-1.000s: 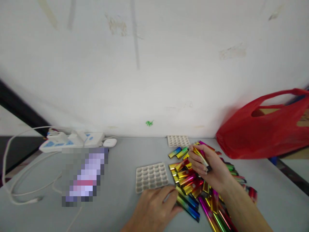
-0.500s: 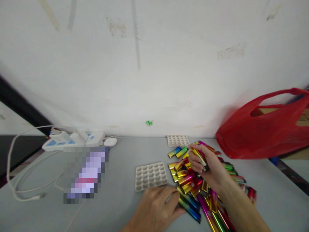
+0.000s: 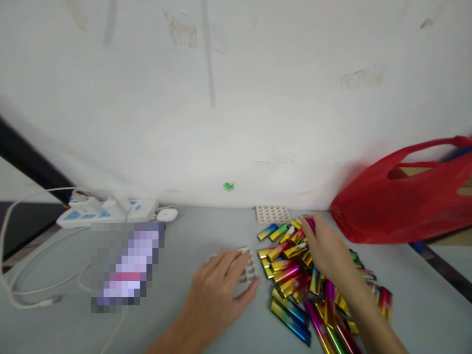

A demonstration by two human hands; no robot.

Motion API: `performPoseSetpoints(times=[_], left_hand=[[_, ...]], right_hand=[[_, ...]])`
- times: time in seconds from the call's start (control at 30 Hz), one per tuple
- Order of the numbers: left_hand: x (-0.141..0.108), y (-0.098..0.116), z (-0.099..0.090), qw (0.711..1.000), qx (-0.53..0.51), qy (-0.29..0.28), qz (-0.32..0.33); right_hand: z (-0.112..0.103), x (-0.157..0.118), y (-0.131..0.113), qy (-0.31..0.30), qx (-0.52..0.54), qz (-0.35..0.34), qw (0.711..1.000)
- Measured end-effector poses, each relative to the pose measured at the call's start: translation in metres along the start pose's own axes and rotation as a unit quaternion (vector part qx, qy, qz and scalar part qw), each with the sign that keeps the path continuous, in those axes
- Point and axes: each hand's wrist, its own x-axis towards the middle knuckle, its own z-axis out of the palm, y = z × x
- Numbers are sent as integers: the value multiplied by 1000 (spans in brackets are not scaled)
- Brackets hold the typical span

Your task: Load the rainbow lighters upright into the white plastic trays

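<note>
My left hand (image 3: 217, 290) reaches over the pale tray (image 3: 251, 270) with round-cornered pockets and covers most of it. Its fingers are stretched and apart, with nothing in them. To the right lies a loose pile of shiny lighters (image 3: 291, 285) in gold, red, magenta, blue and green. At the far side of that pile, my right hand (image 3: 324, 243) has its fingers closed around a magenta lighter (image 3: 310, 224), of which only one end shows. Its fingertips are partly hidden behind the back of the hand.
A second pocketed tray (image 3: 273, 214) lies by the wall behind the pile. A red plastic bag (image 3: 401, 196) stands at the right. On the left are a white power strip (image 3: 143, 210) with cables, a small white case (image 3: 167, 215) and a blurred-out phone (image 3: 134, 260).
My left hand has left the blue lighters at the pile's near edge and moved left over the tray. My right hand has let go of a gold lighter and turned onto the magenta one.
</note>
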Motion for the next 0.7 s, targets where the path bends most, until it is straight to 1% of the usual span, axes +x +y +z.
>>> performPoseSetpoints(times=[0.13,0.27,0.4,0.5,0.7], left_hand=[[9,-24,-1,996,2,-41,-80],[12,-37,3,986,-12,-69,-152],[16,-40,2,965,-69,-129,-219],[19,-41,-1,946,-112,-158,-258],[22,-43,-5,925,-156,-190,-291]], right_hand=[[3,2,3,-9,-101,26,995],[6,4,9,-5,-147,30,989],[3,8,24,3,-167,33,985],[0,12,35,13,-176,42,983],[-1,16,42,13,-177,52,983]])
